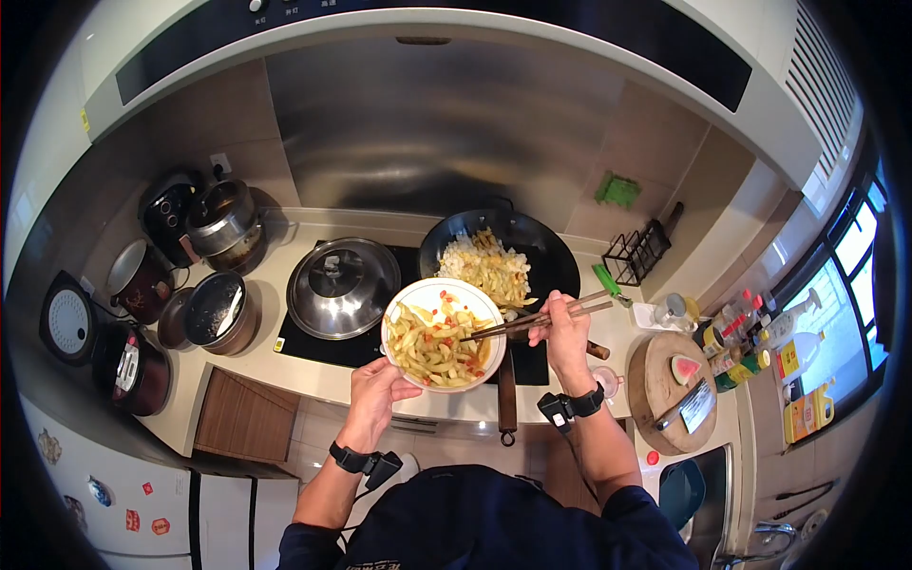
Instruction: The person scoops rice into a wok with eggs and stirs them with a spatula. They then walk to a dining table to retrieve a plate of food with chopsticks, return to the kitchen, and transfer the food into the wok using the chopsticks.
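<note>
My left hand (378, 388) grips the lower left rim of a white bowl (388, 328), which is tilted toward the wok. Inside the bowl are yellowish-green vegetable strips (427, 347) with red pieces. My right hand (562, 332) is closed around several brown chopsticks (518, 325), whose tips reach into the bowl among the strips. Just behind the bowl sits a black wok (549, 249), holding white rice (465, 255) with some of the same strips on it. The wok's handle (508, 394) points toward me, partly hidden by the bowl.
Left of the wok is a lidded pan (344, 290). Pots (249, 318) and a rice cooker (142, 380) stand farther left. On the right, a round chopping board (655, 399) bears a cleaver (698, 407) and watermelon piece (684, 369), beside bottles (736, 328). The range hood (427, 38) hangs above.
</note>
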A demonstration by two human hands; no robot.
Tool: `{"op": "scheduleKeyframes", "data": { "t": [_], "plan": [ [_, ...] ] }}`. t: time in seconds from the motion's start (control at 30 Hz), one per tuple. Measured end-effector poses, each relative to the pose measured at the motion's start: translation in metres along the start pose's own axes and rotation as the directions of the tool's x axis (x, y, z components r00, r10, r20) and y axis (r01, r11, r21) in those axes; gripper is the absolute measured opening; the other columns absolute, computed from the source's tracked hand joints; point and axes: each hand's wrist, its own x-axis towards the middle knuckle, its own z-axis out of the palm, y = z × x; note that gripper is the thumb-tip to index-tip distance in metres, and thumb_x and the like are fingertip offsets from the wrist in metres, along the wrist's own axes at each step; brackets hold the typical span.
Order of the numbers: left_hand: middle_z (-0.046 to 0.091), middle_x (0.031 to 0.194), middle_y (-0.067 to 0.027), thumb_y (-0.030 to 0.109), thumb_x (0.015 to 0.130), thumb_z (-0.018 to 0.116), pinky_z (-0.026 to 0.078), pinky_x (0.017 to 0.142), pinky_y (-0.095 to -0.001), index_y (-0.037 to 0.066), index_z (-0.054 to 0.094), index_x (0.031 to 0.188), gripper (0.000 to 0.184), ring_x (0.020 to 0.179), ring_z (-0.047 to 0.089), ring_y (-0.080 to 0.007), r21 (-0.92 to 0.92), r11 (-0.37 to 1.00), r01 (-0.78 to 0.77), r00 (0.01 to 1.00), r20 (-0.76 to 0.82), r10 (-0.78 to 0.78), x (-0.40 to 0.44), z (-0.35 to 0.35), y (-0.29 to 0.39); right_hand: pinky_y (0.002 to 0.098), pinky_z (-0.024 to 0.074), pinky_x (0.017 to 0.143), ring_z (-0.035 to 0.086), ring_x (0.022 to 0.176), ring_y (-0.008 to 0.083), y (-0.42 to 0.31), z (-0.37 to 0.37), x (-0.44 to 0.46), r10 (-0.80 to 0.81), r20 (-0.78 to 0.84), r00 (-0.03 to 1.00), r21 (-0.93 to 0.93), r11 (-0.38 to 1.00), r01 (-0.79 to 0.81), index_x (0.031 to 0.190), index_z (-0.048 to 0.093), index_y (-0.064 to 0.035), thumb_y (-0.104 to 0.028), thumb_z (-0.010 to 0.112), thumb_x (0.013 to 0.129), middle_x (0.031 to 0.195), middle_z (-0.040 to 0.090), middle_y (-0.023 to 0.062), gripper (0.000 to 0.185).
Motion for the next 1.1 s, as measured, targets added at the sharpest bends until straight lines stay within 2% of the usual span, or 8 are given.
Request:
{"op": "scheduleKeyframes", "data": {
  "t": [0.07,0.17,0.3,0.37,0.43,0.63,0.77,1.1],
  "plan": [
    [0.068,0.089,-0.0185,0.005,0.087,0.054,0.06,0.064,-0.0302,-0.011,0.058,0.105,0.025,0.072,0.07,-0.0233,-0.007,1.0,0.011,1.0,-0.006,-0.011,0.0,0.0,0.0,0.0249,0.0466,0.036,0.055,0.042,0.0147,-0.001,0.0,0.004,0.003,-0.032,0.999,0.022,1.0,-0.002,0.077,0.048,-0.0037,-0.029,0.052,0.096,0.059,0.051,0.0054,0.032],
    [0.067,0.092,-0.0217,0.002,0.084,0.052,0.061,0.063,-0.031,-0.013,0.057,0.105,0.025,0.073,0.07,-0.0261,0.003,1.0,0.005,1.0,-0.011,-0.005,0.002,0.0,0.001,0.0257,0.0467,0.037,0.054,0.043,0.0145,-0.008,0.0,0.016,0.014,-0.094,0.995,0.075,0.997,-0.007,0.078,0.048,-0.0044,-0.029,0.051,0.096,0.062,0.052,0.0062,0.031],
    [0.067,0.092,-0.0218,0.002,0.084,0.053,0.061,0.062,-0.0308,-0.012,0.057,0.105,0.026,0.072,0.07,-0.0259,0.0,1.0,0.007,1.0,-0.011,-0.007,0.006,0.0,-0.001,0.0243,0.0502,0.042,0.057,0.047,0.0134,-0.019,0.002,0.04,-0.113,-0.156,0.981,0.132,0.982,0.134,0.081,0.051,-0.0036,-0.026,0.052,0.096,0.065,0.053,0.0055,0.026],
    [0.067,0.092,-0.0214,0.003,0.085,0.053,0.061,0.062,-0.0308,-0.012,0.057,0.105,0.026,0.072,0.07,-0.0256,-0.003,1.0,0.008,1.0,-0.012,-0.008,0.007,0.0,-0.001,0.0245,0.0508,0.043,0.058,0.049,0.013,-0.024,0.003,0.045,-0.213,-0.16,0.964,-0.012,0.977,0.214,0.083,0.052,-0.0026,-0.024,0.051,0.097,0.067,0.054,0.0058,0.025],
    [0.067,0.092,-0.0212,0.002,0.084,0.053,0.061,0.062,-0.0308,-0.012,0.057,0.104,0.025,0.072,0.07,-0.0255,-0.01,1.0,0.011,1.0,-0.008,-0.011,0.009,-0.001,-0.001,0.0246,0.0512,0.044,0.058,0.051,0.0127,-0.035,0.004,0.036,-0.209,-0.112,0.972,-0.032,0.978,0.207,0.084,0.052,-0.0012,-0.023,0.05,0.097,0.068,0.055,0.006,0.026],
    [0.068,0.09,-0.0205,0.001,0.084,0.052,0.061,0.061,-0.0305,-0.012,0.058,0.102,0.023,0.07,0.07,-0.0247,-0.005,1.0,0.024,1.0,0.009,-0.024,0.012,0.003,-0.002,0.0239,0.0515,0.046,0.06,0.055,0.0126,-0.035,0.01,0.008,-0.013,0.303,0.953,-0.199,0.977,0.077,0.085,0.055,0.0013,-0.022,0.051,0.096,0.071,0.055,0.0063,0.026],
    [0.068,0.09,-0.0205,0.0,0.084,0.051,0.061,0.06,-0.0308,-0.012,0.058,0.102,0.023,0.069,0.07,-0.0241,0.008,0.999,0.037,0.999,0.024,-0.038,0.014,0.006,0.0,0.024,0.0534,0.05,0.062,0.056,0.0137,-0.032,0.02,-0.001,-0.036,0.392,0.919,-0.313,0.935,0.17,0.081,0.056,0.0034,-0.019,0.054,0.094,0.076,0.056,0.0072,0.026],
    [0.068,0.091,-0.0195,0.003,0.086,0.053,0.06,0.064,-0.0307,-0.013,0.057,0.106,0.026,0.072,0.07,-0.0238,0.024,0.999,0.037,0.998,0.045,-0.038,0.011,0.007,0.001,0.024,0.0525,0.051,0.062,0.056,0.0143,-0.034,0.013,0.003,-0.244,0.246,0.938,-0.183,0.939,0.292,0.085,0.055,0.0013,-0.022,0.049,0.097,0.069,0.057,0.0068,0.027]
  ]
}}
